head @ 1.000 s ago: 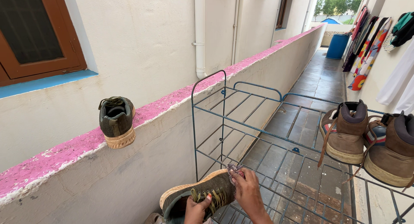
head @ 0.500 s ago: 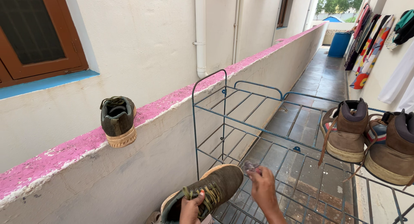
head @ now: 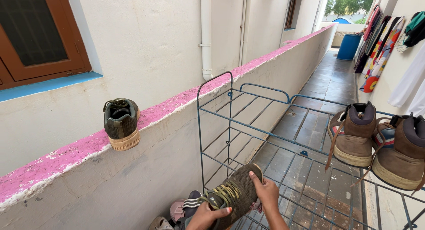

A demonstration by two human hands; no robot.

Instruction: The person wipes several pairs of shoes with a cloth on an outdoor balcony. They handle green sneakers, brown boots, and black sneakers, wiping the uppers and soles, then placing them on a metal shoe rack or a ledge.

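Observation:
My left hand grips the laced top of an olive green sneaker with yellow-green laces, held low near the bottom edge. My right hand rests on the sneaker's toe side, with a small patterned cloth showing beneath it. The shoe is tilted, toe pointing up and away. Its matching olive sneaker sits on the pink-topped parapet wall, heel toward me. Both hands are over the lower part of a blue metal shoe rack.
Two brown high-top shoes sit on the rack's right side. A pink and white shoe lies by the wall's base. A white drainpipe, a blue barrel and hanging clothes line the tiled corridor.
My right hand, which had pulled away with the cloth, has come back onto the sneaker's toe. The sneaker has turned and lifted, toe now pointing further up.

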